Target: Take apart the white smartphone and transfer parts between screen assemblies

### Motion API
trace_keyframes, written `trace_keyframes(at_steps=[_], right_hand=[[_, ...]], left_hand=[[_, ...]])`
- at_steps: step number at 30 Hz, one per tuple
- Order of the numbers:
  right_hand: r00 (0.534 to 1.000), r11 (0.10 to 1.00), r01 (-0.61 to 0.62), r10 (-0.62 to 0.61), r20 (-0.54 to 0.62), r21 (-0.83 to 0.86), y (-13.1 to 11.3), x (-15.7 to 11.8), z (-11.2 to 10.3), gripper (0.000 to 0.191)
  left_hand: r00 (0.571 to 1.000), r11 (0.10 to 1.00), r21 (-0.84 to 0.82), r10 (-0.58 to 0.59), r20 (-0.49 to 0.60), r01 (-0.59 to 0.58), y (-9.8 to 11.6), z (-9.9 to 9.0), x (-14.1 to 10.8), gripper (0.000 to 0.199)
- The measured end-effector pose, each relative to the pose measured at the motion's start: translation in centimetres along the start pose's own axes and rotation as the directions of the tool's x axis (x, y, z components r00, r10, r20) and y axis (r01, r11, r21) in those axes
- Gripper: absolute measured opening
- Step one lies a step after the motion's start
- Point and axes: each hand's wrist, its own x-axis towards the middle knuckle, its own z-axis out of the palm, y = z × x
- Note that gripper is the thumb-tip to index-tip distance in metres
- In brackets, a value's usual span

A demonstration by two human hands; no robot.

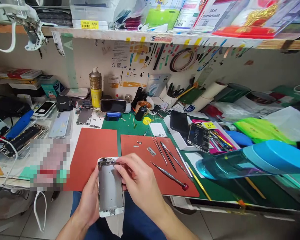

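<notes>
A white-framed phone screen assembly (111, 190), its metal back facing up, is held over my lap at the bench's front edge. My left hand (88, 196) grips it along the left side. At its top right corner, the thumb and forefinger of my right hand (137, 173) pinch together by the small parts there; what lies between the fingertips is hidden. Right of my hands, a screwdriver (170, 175) with a red end lies on the red mat (190, 191), below tweezers (160, 150) and other slim tools. Small metal pieces (151, 151) lie near them.
A blue water bottle (240, 160) lies tilted on the right. Phones and phone parts crowd the left, including a silver phone (60, 124). A yellow spray can (95, 88) stands at the back. Overhead runs a loaded shelf (130, 35). A white cable (40, 213) hangs at front left.
</notes>
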Motion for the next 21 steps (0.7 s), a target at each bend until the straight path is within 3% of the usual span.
trace_keyframes(at_steps=[7, 21], right_hand=[[0.988, 0.97, 0.152, -0.149, 0.028, -0.192, 0.1, 1.2, 1.3, 0.018], [0.978, 0.962, 0.207, -0.21, 0.005, -0.175, 0.5, 1.0, 1.2, 0.018]], left_hand=[[0.995, 0.997, 0.043, 0.062, -0.08, -0.059, -0.5, -0.5, 0.0, 0.048], [0.991, 0.993, 0.064, 0.101, -0.09, -0.096, -0.8, -0.5, 0.1, 0.054]])
